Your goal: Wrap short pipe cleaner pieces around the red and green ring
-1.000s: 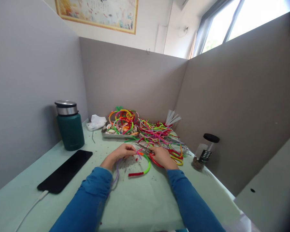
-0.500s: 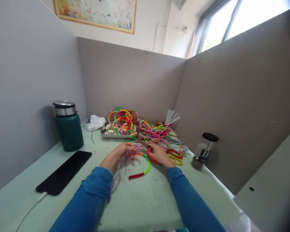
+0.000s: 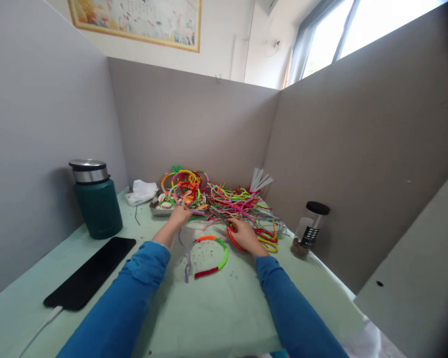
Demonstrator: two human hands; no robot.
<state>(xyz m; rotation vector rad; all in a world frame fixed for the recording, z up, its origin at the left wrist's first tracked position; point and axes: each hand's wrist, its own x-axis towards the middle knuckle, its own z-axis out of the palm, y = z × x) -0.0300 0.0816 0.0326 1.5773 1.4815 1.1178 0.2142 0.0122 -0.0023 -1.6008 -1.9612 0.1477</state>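
Observation:
My left hand is closed in a pinch at the front edge of the metal tray. A thin purple pipe cleaner trails from it down to the table. Scissors with large red handles are in my right hand, blades pointing up and left toward the pile of pipe cleaners. Between and below my hands lies a curved band wrapped in orange, green and dark red, its open side facing left. Small dark scraps are scattered inside its curve.
Wrapped rings and shells fill the tray. Right of it spreads a heap of colourful pipe cleaners, with clear sticks behind. A green flask, a phone on a cable, tissues and a black-lidded jar stand around. Grey partitions enclose the table.
My left hand has moved up and left, away from the scissors, toward the tray; the purple strand shifted with it. My right hand keeps the scissors in nearly the same place. The view has turned slightly.

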